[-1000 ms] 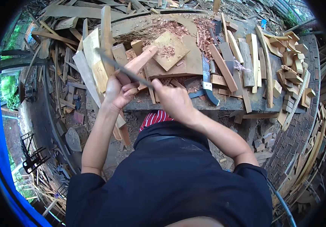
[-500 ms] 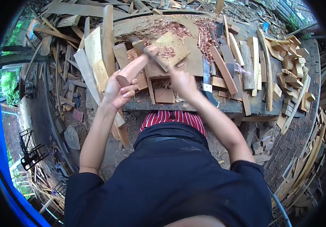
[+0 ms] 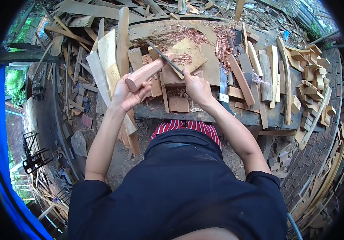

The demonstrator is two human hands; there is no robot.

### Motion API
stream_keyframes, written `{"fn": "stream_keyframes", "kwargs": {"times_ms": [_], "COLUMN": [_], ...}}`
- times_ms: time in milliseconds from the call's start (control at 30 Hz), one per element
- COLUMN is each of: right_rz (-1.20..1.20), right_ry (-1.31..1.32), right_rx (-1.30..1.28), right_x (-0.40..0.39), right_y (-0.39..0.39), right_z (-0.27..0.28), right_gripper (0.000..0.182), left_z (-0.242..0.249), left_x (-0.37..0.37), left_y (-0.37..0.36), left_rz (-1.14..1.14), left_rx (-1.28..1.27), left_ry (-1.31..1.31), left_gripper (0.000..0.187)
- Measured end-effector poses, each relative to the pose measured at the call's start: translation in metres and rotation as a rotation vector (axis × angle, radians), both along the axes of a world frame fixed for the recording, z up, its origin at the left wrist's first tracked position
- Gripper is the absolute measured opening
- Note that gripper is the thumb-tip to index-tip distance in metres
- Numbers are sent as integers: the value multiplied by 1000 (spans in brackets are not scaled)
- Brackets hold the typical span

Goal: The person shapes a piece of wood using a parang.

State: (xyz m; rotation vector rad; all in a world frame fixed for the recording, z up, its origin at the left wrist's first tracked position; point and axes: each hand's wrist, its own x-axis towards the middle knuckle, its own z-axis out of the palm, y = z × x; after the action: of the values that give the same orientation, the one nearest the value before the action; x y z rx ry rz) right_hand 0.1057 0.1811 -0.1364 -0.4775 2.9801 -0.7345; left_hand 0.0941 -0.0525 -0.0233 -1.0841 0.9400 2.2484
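My left hand (image 3: 126, 94) cradles the near end of a reddish, faceted wood piece (image 3: 146, 74), with its fingers curled loosely underneath. The piece slants up and away, its far end close over a pale square board (image 3: 194, 54). Gripped in my right hand (image 3: 196, 90) is a long, thin, dark file (image 3: 166, 59), its handle hidden by the fingers. The file lies slantwise across the far end of the wood piece, with its tip pointing up and left. Wood shavings (image 3: 184, 59) are scattered on the board.
A saw (image 3: 223, 90) with a white and dark handle lies right of my right hand. Wood strips (image 3: 242, 78) and a pile of cut blocks (image 3: 312, 80) cover the bench's right side. Tall planks (image 3: 110, 56) lean at left. A block (image 3: 178, 104) sits at the front edge.
The file has slid up and left across the wood piece, showing more of its length beyond it. My left fingers have loosened slightly. The whole view has shifted a little.
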Motion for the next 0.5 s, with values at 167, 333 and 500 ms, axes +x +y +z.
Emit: {"fn": "stream_keyframes", "kwargs": {"times_ms": [167, 333, 500], "right_rz": [66, 96, -14], "right_ry": [-92, -56, -28], "right_rx": [16, 6, -25], "right_x": [14, 33, 9], "right_y": [-8, -11, -6], "right_z": [33, 45, 8], "right_gripper": [35, 37, 39], "left_z": [-13, -16, -10], "left_x": [5, 9, -2], "left_y": [-11, -4, -12], "left_rz": [-6, -145, -62], "left_rx": [535, 378, 511], "left_ry": [-2, 95, 32], "left_gripper": [47, 48, 47]}}
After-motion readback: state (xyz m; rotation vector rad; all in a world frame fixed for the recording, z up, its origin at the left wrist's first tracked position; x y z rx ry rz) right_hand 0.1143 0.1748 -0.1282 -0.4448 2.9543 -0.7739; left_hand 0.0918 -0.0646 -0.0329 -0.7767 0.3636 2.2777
